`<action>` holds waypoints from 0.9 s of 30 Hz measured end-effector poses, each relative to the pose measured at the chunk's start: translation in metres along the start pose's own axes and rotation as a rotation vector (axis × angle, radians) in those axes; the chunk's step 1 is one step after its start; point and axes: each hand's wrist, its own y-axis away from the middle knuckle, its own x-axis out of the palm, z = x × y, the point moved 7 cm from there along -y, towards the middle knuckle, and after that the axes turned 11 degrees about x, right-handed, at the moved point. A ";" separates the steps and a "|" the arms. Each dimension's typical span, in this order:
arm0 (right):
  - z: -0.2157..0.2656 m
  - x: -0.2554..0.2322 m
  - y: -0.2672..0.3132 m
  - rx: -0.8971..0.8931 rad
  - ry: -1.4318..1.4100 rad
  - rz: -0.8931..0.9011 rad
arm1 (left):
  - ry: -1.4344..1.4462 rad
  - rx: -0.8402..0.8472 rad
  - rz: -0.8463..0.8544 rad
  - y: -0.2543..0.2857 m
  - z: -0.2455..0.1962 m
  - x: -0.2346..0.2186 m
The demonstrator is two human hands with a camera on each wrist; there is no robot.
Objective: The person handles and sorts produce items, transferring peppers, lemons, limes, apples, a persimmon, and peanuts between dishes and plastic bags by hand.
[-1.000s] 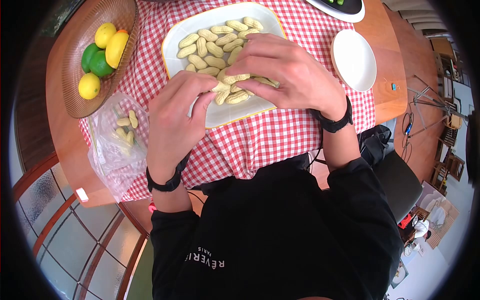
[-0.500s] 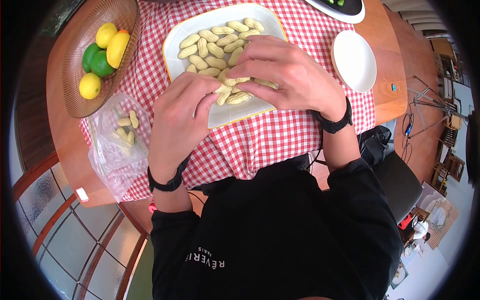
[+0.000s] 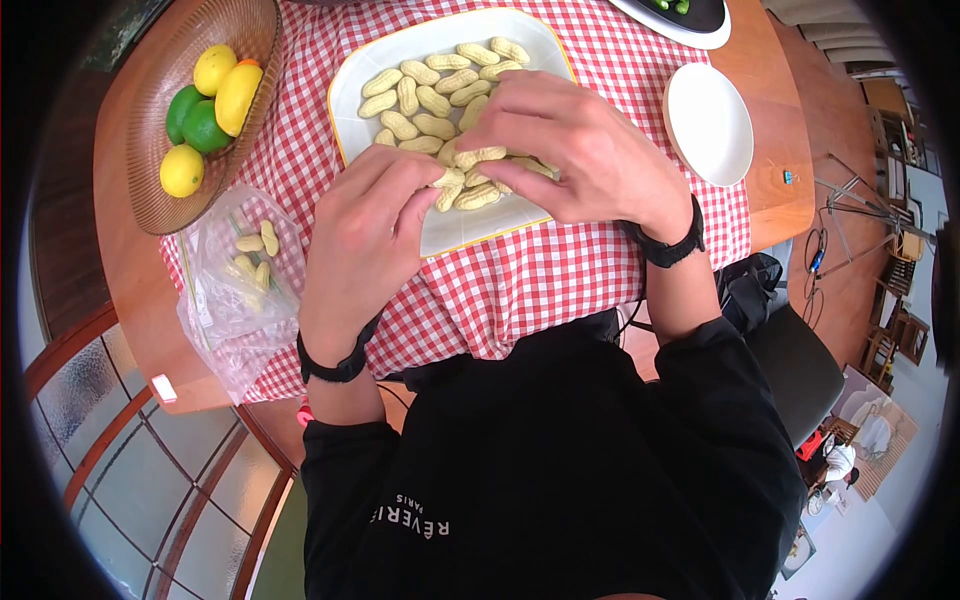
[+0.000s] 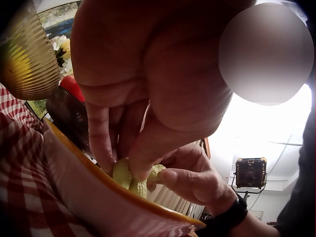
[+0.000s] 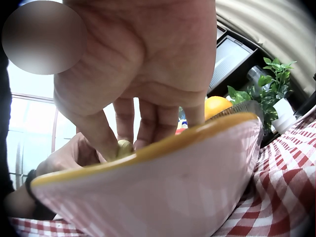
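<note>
Pinching a ridged, waisted peanut (image 3: 482, 156) at the upper centre of the head view, the right hand (image 3: 580, 150) hung over a smooth, yellow-rimmed white dish (image 3: 470, 230); the left hand (image 3: 362, 220) pinched a second peanut (image 3: 451, 178) just beside it. Crinkled clear plastic (image 3: 220, 325) lay at left, near a ribbed amber bowl (image 3: 152, 200). The right hand hid some peanuts; the top edge cropped a black plate (image 3: 700, 22).

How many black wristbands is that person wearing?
2: one wristband around the wrist behind the left hand, the other wristband behind the right hand. None seems hidden: both wrists show.
</note>
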 end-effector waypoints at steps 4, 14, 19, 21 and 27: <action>0.000 -0.007 -0.001 0.007 -0.018 -0.053 | -0.016 0.006 0.017 0.000 -0.002 0.000; -0.002 -0.013 0.000 0.021 -0.026 -0.017 | -0.065 0.031 0.007 -0.002 -0.005 -0.002; -0.002 -0.010 0.000 0.062 0.022 -0.031 | -0.050 0.013 -0.003 0.000 -0.003 -0.003; -0.003 -0.006 -0.001 0.039 -0.003 -0.029 | -0.044 0.000 -0.010 -0.001 -0.003 -0.003; -0.003 0.000 0.000 0.021 0.008 -0.007 | -0.007 -0.007 -0.088 -0.001 -0.004 -0.006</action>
